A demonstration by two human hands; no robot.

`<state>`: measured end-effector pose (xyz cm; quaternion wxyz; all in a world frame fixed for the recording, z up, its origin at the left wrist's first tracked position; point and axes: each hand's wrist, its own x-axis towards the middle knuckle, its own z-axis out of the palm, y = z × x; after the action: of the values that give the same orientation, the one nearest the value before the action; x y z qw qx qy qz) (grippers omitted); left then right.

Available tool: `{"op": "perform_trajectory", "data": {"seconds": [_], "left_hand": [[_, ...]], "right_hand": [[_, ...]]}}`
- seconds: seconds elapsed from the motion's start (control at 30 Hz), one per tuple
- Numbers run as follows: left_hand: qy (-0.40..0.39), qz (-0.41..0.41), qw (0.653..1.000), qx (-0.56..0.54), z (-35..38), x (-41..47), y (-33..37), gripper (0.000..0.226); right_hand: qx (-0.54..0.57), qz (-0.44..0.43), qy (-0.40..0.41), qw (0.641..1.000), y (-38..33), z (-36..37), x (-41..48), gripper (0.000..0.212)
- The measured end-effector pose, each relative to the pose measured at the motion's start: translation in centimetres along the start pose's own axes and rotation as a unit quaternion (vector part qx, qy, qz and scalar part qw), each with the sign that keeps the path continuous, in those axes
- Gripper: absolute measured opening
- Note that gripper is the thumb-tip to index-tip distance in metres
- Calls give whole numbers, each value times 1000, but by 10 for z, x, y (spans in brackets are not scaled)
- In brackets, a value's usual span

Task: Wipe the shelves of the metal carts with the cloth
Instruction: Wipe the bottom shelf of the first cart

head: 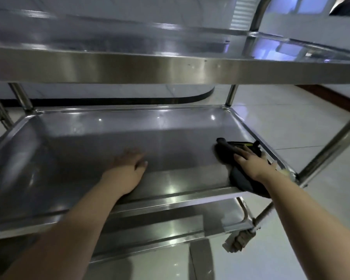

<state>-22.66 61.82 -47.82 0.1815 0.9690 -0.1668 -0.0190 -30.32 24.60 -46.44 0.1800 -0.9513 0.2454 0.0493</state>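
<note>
Two bare forearms reach into a stainless-steel cart, seen from the head camera looking forward and down. The middle shelf is a shallow tray with a raised rim on all four sides. Most of its surface lies bare between and beyond the hands, as far as the back rim. The top shelf hangs low across the upper part of the view and limits headroom over the middle shelf.

The left hand lies palm down near the shelf's centre, fingers straight and slightly blurred, holding nothing. The right hand presses flat, fingers extended, on a dark cloth at the right end of the same shelf. The hands are well apart.

The cloth is bunched into a long shape. Its long axis runs from the front rim, which its near end overlaps, away and slightly left along the right rim. Its far end shows a yellow-green strip; whether that belongs to the cloth cannot be told.

Upright posts stand at the shelf corners, one at the back right. The bottom shelf shows beneath, with a caster wheel at its right front corner. Pale floor tiles spread to the right.
</note>
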Motion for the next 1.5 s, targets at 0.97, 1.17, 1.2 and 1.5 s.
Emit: {"op": "perform_trajectory", "data": {"seconds": [0.97,1.17,1.2,1.5], "left_hand": [[40,-116,992,26,-51,-80,-126,49],[73,-118,990,35,-43,-79,-127,49],[76,-117,990,31,-42,-79,-128,49],[79,-103,991,16,-41,-82,-133,48]], "right_hand": [[-12,56,3,998,-50,32,-5,55],[-25,26,-2,999,-108,49,-24,53],[-31,12,-3,999,-122,55,-29,52],[-65,-64,-27,995,-209,92,-60,56]]}}
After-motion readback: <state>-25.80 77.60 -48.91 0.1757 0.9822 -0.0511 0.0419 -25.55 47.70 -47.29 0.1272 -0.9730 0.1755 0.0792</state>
